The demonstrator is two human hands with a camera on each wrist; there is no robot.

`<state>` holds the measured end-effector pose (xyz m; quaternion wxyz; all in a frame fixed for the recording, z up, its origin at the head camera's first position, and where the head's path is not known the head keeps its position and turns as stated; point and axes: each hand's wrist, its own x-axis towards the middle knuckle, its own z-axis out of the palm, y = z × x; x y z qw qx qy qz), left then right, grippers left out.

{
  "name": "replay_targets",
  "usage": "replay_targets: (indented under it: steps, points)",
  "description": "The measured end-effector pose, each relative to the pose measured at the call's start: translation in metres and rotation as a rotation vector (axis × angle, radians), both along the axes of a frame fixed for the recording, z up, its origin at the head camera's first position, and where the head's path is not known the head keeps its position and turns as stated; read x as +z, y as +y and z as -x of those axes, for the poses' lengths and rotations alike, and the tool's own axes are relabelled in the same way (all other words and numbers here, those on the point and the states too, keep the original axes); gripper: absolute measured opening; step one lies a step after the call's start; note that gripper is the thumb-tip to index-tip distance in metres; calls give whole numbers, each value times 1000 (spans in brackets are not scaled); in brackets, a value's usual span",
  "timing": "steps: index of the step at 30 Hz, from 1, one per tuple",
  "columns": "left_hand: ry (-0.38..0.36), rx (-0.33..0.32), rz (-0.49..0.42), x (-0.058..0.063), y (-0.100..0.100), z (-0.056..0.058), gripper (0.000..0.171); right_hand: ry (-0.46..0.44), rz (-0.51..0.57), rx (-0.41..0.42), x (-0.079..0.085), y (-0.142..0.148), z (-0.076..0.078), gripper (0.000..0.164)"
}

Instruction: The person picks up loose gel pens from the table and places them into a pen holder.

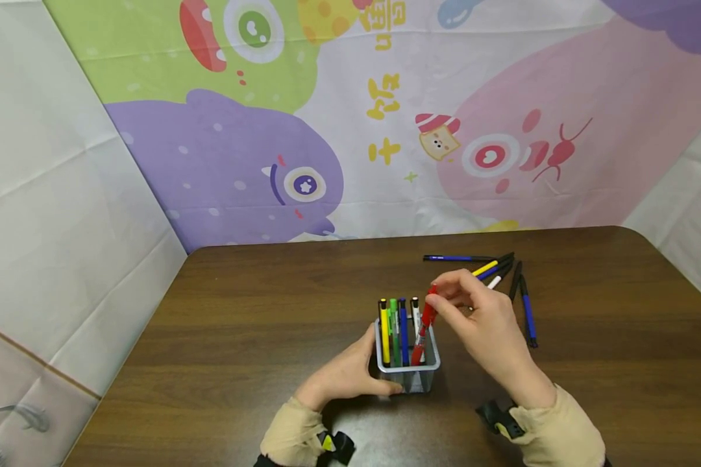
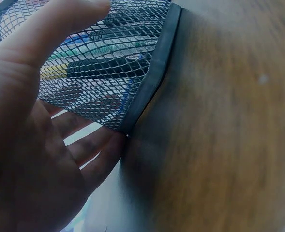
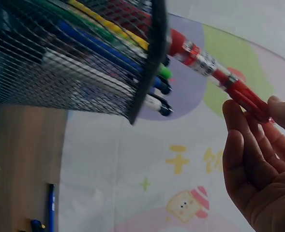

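Note:
A mesh pen holder [image 1: 417, 379] with a light rim stands on the brown table, holding yellow, green, blue and white pens upright. My left hand [image 1: 347, 371] grips the holder from its left side, thumb across the front and fingers along the mesh in the left wrist view. Between thumb and fingertips, my right hand [image 1: 491, 327] pinches the capped end of a red pen [image 3: 200, 60]. That pen slants down into the holder's right side, its lower end inside the mesh. A white pen [image 3: 94, 75] lies beside the blue pen [image 3: 103, 53] within the holder.
Several loose pens lie on the table [image 1: 239, 311] beyond my right hand, among them a blue pen [image 1: 458, 258] at the back and another blue pen [image 1: 528, 318] farther right. A cartoon-printed cloth [image 1: 385, 194] hangs behind the table's far edge.

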<state>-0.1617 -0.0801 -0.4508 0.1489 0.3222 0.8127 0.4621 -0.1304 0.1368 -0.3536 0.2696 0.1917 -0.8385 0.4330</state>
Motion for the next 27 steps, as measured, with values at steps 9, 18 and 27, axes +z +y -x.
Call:
replay_targets:
  steps: [9, 18, 27]
  points:
    - [5, -21, -23, -1, -1, 0, 97, -63, -123, 64, -16, -7, 7, 12]
    - [11, -25, -17, -1, 0, 1, 99, -111, -210, 65, -28, -11, 12, 14]
    - [7, -20, -14, -2, 0, 1, 100, -118, -228, 25, -32, -15, 14, 23]
